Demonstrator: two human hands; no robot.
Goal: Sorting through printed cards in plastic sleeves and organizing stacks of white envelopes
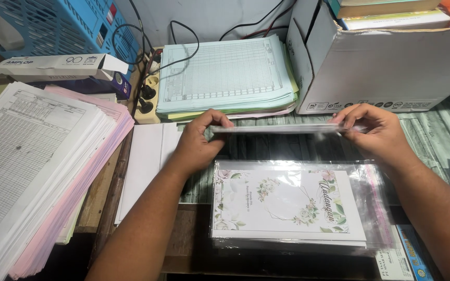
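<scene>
I hold a thin flat card in a clear sleeve (pixel 282 128) edge-on, level above the desk. My left hand (pixel 199 140) pinches its left end and my right hand (pixel 376 130) pinches its right end. Just below, toward me, lies a stack of floral printed cards in clear plastic sleeves (pixel 287 205), flat on the desk, with loose plastic flaps sticking out on its right side.
A tall pile of white and pink gridded forms (pixel 32 166) fills the left. Pale blue and green forms (pixel 225 75) lie at the back, beside a power strip (pixel 147 93) with cables. A white cardboard box (pixel 386 65) stands back right. White sheets (pixel 147 161) lie under my left arm.
</scene>
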